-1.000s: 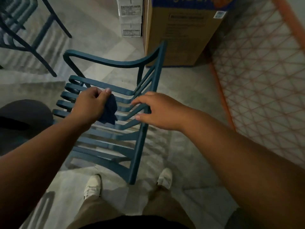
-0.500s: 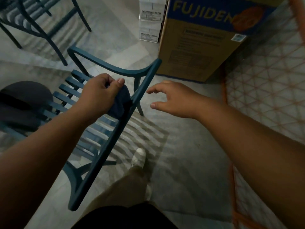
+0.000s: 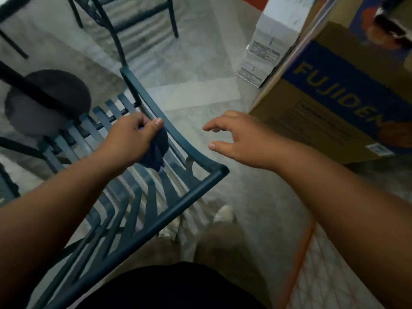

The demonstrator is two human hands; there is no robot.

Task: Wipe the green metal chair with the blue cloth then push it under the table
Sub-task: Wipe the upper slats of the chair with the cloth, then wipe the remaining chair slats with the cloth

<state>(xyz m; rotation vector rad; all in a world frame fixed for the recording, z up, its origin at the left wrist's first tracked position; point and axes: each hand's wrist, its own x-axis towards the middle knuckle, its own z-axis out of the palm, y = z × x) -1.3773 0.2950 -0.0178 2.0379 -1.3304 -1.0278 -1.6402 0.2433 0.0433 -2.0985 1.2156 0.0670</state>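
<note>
Your green metal chair (image 3: 174, 134) stands on the floor (image 3: 200, 70), its slatted back turned toward you and its curved top rail running diagonally. The blue cloth (image 3: 156, 150) is bunched dark against that rail near its middle, hanging over the slats.

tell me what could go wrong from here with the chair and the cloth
Only the left hand is at the green chair, pinching the blue cloth at its top rail; the right hand hangs open, off the frame. Pushed one-handed, the chair might twist or tip. The cloth, loosely bunched, could slip through the slats. The large cardboard box sits close on the right and may get bumped.
</note>
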